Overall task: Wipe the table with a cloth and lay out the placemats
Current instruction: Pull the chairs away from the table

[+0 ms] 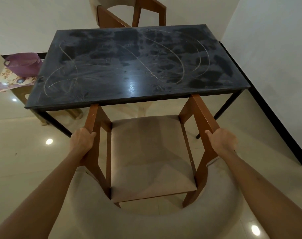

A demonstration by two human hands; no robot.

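A black rectangular table (129, 69) stands ahead, its top dusty with smears and curved scratch lines. Nothing lies on it. A wooden armchair (148, 152) with a beige cushioned seat stands in front of me, its front tucked just under the table's near edge. My left hand (83, 140) grips the chair's left armrest. My right hand (221, 140) grips the right armrest. Floral placemats (12, 80) lie stacked on a stool left of the table. No cloth is in view.
A purple plastic basket (23, 63) sits on the placemats at the left. A second wooden chair (131, 12) stands at the table's far side. A white wall with a black skirting (271, 107) runs close along the right. The floor is glossy beige tile.
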